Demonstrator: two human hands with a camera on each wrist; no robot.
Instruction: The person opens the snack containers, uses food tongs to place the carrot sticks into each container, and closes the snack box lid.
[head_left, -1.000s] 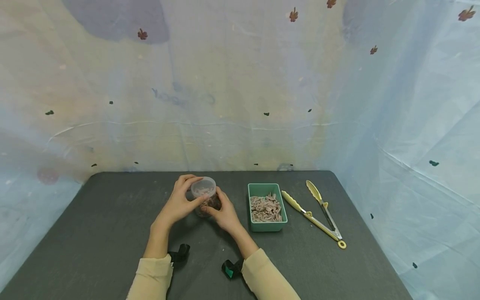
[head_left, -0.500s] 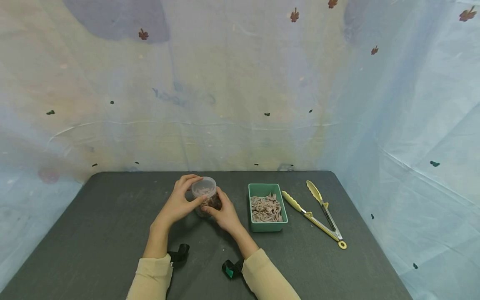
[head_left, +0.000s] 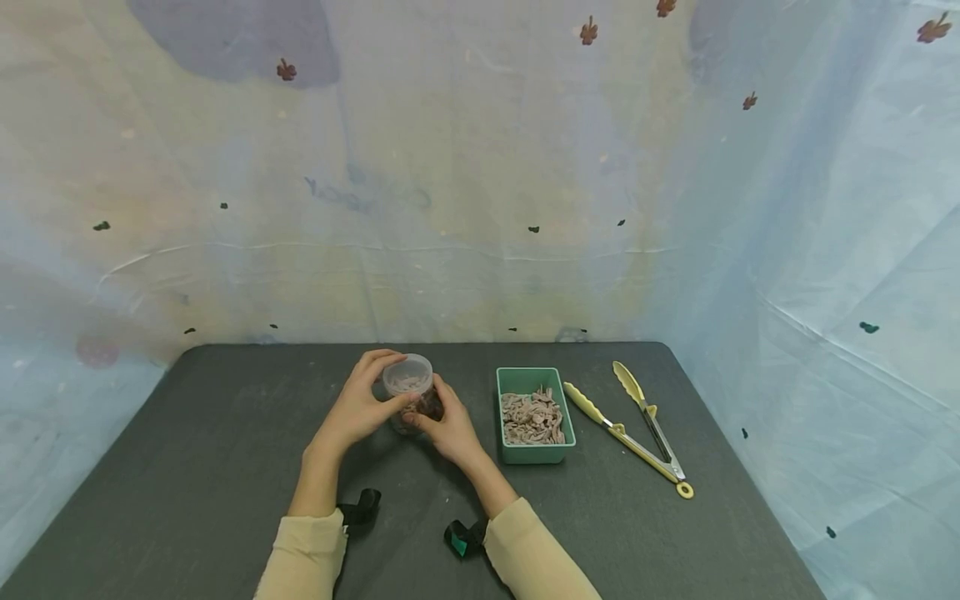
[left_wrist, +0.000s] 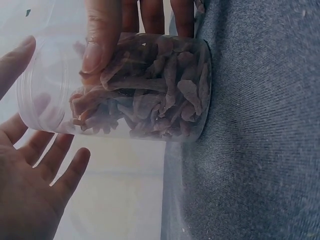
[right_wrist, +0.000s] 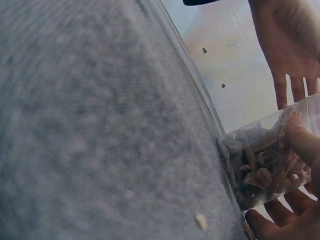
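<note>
A clear plastic jar [left_wrist: 150, 107] stands upright on the dark table, mostly filled with brownish-grey strips that look like shredded meat. Its translucent lid [head_left: 407, 367] sits at the top. My left hand [head_left: 362, 408] grips around the lid, thumb on the near side and fingers on the far side. Lower down, my right hand [head_left: 452, 431] holds the jar's body, its thumb pressed to the front and its fingers around the other side. In the right wrist view the jar's base [right_wrist: 240, 195] meets the table.
Right of the jar is a green rectangular tub [head_left: 535, 453] with similar strips inside. Yellow-tipped tongs [head_left: 637, 446] lie spread on the table [head_left: 187, 467] beyond it. A small pale crumb [right_wrist: 201, 221] lies near the jar. Patterned sheeting [head_left: 465, 167] hangs behind.
</note>
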